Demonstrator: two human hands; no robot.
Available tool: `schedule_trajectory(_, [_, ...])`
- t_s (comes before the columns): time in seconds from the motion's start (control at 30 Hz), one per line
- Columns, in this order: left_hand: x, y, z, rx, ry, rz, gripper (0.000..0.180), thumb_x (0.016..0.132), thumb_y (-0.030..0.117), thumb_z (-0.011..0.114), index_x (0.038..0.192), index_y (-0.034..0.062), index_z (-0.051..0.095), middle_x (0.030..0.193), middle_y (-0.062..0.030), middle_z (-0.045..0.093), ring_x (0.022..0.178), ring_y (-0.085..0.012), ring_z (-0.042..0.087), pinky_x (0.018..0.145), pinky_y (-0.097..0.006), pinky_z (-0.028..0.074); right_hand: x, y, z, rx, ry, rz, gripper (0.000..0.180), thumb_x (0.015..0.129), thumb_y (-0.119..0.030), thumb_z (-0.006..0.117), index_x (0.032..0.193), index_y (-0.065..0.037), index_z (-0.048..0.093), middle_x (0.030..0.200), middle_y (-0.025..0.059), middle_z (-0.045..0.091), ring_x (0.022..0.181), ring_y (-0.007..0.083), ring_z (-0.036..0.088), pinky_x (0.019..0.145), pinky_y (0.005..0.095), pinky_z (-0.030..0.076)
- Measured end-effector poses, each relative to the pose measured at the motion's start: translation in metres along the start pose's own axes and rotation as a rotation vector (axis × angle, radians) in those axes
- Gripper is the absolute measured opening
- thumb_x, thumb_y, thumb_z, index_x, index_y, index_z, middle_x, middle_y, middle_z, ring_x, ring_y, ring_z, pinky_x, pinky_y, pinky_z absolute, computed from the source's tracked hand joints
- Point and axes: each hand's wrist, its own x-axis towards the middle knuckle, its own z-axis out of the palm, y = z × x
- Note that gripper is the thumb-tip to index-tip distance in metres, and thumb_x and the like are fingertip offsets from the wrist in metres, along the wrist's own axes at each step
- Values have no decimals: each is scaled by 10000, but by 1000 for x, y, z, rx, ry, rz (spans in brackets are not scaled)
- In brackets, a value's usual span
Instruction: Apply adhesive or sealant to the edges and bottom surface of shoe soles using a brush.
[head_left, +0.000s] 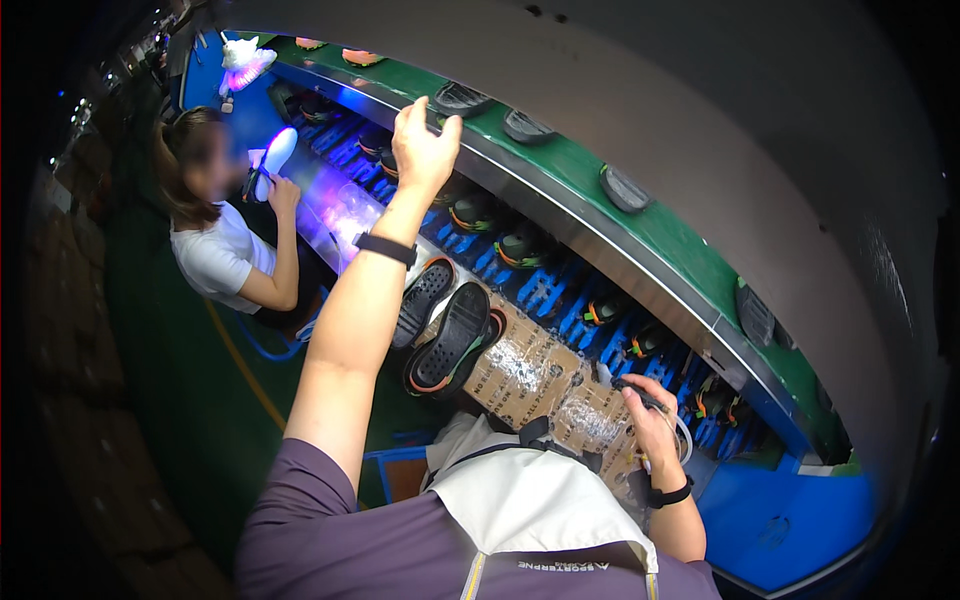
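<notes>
My left hand [425, 150] is raised over the front edge of the green conveyor belt [570, 158], thumb and fingers apart and nothing visible between them. Just beyond its fingertips lies a dark shoe sole [462, 98]. Lower right, my right hand [655, 425] is closed around a dark hand-held tool [643, 394] with a pale tip and a clear, looping hose. Below the left forearm, black soles with rows of holes and orange edging, one sole [425, 298] and a nearer sole [452, 340], rest on the taped cardboard work surface [515, 362]; more is partly hidden underneath.
More dark soles [625, 188] lie spaced along the belt. Under it, shoes [522, 247] sit in a row on a blue rack [540, 290]. At left, a person [225, 235] holds a pale sole [278, 150] in violet light. A metal rail [600, 248] borders the belt.
</notes>
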Motion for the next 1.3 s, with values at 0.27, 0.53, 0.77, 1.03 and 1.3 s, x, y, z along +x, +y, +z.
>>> schedule_trajectory(0.27, [59,-50,55,111,-445,183,677,840,323,807,1431,97,565,1421,-309,529,1276,-458,577,1059,-482,499,15,-13,15,-60,-22,-58,242,882,-171,772,1100,-65,776,883,90,714,847,212,634,806,325,498])
schedule_trajectory(0.53, [129,-50,40,-54,-526,-102,381,896,271,717,1213,59,712,1164,-209,717,1153,-366,673,983,-477,534,32,-2,15,-74,18,47,236,884,-124,747,1099,-29,759,906,124,720,863,220,641,844,344,502])
schedule_trajectory(0.77, [230,-168,54,362,-386,114,353,902,245,694,1197,53,711,1129,-210,724,1115,-381,683,950,-477,546,29,20,19,-31,109,212,240,908,-113,710,1104,22,747,954,66,734,873,137,643,829,281,507])
schedule_trajectory(1.03, [253,-229,31,565,-237,611,322,909,216,668,1180,46,711,1090,-212,733,1072,-398,694,912,-477,559,47,-15,25,-128,12,312,234,913,-94,707,1116,18,742,977,66,738,899,131,646,845,286,516])
schedule_trajectory(1.3, [204,-135,5,265,-613,393,228,903,177,653,1075,69,757,935,-196,744,919,-361,737,799,-459,584,56,6,24,-106,-44,136,240,890,-77,729,1116,2,748,982,134,718,925,222,648,884,333,499])
